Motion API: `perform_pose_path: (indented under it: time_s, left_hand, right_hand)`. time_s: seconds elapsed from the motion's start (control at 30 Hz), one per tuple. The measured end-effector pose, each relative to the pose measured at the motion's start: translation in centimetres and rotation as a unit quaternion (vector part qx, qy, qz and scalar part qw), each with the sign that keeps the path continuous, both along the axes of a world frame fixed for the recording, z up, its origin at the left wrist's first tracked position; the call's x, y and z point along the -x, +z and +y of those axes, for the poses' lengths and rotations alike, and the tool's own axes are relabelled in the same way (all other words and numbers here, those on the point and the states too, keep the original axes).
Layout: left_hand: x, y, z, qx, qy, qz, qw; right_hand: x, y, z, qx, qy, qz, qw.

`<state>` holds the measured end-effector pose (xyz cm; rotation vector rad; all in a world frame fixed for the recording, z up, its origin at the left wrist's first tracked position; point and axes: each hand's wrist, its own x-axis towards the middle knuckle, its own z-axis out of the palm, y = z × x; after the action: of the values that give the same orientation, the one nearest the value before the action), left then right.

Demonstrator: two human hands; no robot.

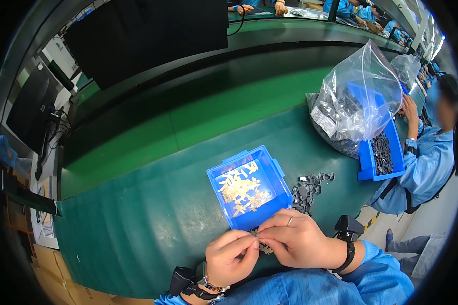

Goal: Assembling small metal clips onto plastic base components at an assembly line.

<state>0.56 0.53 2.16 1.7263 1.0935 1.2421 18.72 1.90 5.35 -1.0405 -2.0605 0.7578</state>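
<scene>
My left hand (229, 257) and my right hand (295, 239) meet near the front edge of the green table, fingertips pinched together. Whatever tiny piece lies between them is too small and covered to name. Just beyond the fingers stands a blue plastic bin (245, 222) with scattered small cream-coloured pieces (237, 189) inside. Partly hidden beneath my hands is a little heap of small pieces (265, 248). To the right of the bin, small black plastic parts (305, 193) lie loose on the table.
A large clear plastic bag (359, 101) of dark parts leans by a second blue bin (384, 178) holding black pieces (381, 152). A co-worker (427, 157) sits at the right, one hand near that bin. A big black panel (147, 43) stands across the far left; a monitor (33, 109) is beyond.
</scene>
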Motion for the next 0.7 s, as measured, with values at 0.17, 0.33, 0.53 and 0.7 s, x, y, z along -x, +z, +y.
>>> perform_pose_path:
  time_s: [0.17,0.33,0.53,0.7]
  left_hand:
    - [0.11,0.00,0.29,-0.030,-0.010,0.021,0.999]
    - [-0.06,0.10,0.18,-0.030,0.009,0.037,0.999]
    - [-0.08,-0.04,0.18,-0.026,0.026,0.038,0.999]
    - [-0.04,-0.15,0.23,-0.029,0.028,0.036,0.999]
  right_hand:
    - [-0.01,-0.13,0.09,-0.037,0.006,-0.045,0.998]
    - [0.19,0.03,0.20,-0.046,0.005,-0.047,0.998]
    - [0.58,-0.15,0.31,-0.058,0.002,-0.045,0.997]
    - [0.75,0.00,0.47,-0.049,0.000,-0.045,0.998]
